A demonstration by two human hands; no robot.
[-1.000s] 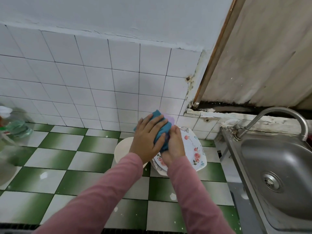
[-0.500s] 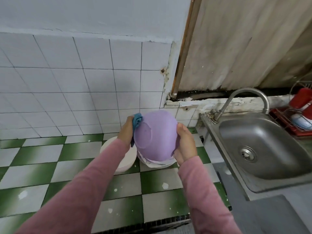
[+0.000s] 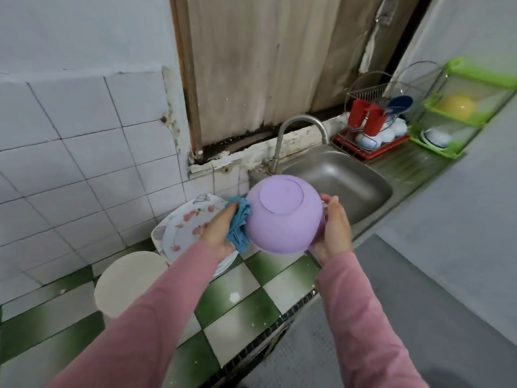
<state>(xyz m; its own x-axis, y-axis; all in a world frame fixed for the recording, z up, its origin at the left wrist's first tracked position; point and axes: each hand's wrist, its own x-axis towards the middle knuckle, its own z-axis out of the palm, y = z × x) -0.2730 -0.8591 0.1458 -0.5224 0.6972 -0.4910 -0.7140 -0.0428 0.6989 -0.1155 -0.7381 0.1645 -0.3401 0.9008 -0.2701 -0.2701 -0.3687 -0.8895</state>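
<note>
bowl: being held bottom-up between both hands.
left hand: clutching a cloth against the bowl's left side.
right hand: gripping the bowl's right rim.

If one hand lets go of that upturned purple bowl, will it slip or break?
Probably light: the purple bowl looks like thin plastic, steadied at its rim by the right hand. Its smooth round wall may slip, though the left hand holds a blue cloth against it. Dropped, it would likely bounce and roll, not shatter.
</note>
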